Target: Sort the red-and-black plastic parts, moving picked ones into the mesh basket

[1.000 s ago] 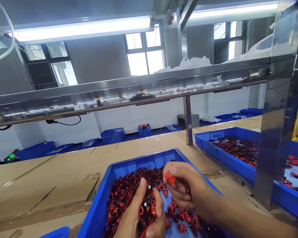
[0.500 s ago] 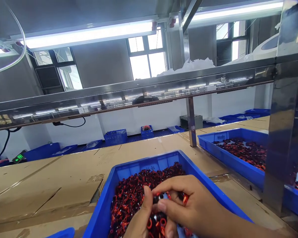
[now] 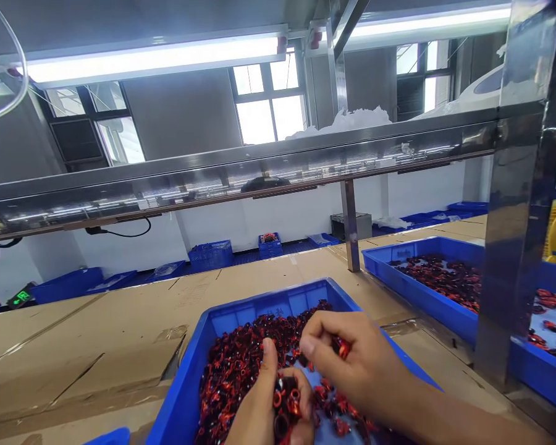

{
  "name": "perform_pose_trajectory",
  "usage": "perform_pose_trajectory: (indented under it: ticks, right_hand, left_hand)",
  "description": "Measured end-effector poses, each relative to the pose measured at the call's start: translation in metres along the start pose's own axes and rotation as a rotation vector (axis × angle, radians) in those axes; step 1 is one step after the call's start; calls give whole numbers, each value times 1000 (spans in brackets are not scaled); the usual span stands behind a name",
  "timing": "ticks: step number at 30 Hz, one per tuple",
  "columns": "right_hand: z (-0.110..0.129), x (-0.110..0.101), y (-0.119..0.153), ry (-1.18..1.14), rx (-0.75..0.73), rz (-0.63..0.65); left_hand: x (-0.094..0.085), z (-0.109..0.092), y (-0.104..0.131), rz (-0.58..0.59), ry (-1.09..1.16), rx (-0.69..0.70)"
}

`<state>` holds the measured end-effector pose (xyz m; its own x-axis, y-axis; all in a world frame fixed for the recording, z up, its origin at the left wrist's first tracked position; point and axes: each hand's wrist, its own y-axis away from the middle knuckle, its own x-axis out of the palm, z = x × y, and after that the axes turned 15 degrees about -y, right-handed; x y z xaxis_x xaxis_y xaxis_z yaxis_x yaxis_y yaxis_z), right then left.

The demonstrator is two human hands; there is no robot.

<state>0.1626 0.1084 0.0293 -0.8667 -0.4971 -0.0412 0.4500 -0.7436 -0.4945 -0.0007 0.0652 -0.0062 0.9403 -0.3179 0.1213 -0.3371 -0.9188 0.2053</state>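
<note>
Red-and-black parts (image 3: 241, 371) in blue bin (image 3: 185, 395); left hand (image 3: 264, 414) and right hand (image 3: 347, 364), each grip clutching some.

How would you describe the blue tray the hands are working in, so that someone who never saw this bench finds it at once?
On the cardboard-covered bench, under the steel shelf, look nearest the camera. The blue tray there is heaped with small red and black parts, and both hands reach into it. The other blue tray, to its right, has no hands in it.

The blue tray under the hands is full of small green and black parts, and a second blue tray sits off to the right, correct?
Not quite: the head view shows red and black parts, not green, in the blue tray under the hands. The second blue tray does sit to the right.
</note>
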Motion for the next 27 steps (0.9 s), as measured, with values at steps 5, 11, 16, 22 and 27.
perform_pose_trajectory:
  ticks: [5, 11, 16, 22, 27]
  right_hand:
    - [-2, 2, -13, -475, 564, 101]
    - [-1, 6, -6, -162, 357, 231]
    - [2, 5, 7, 469, -116, 383]
    - [4, 1, 2, 346, 105, 373]
    - [1, -4, -1, 214, 20, 420]
  left_hand:
    - [2, -9, 3, -5, -7, 0]
    - [3, -6, 8, -320, -274, -93]
    - [1, 3, 11, -550, -381, -42]
    - [9, -3, 17, -588, -471, -80]
    - [10, -6, 19, -572, -350, -100]
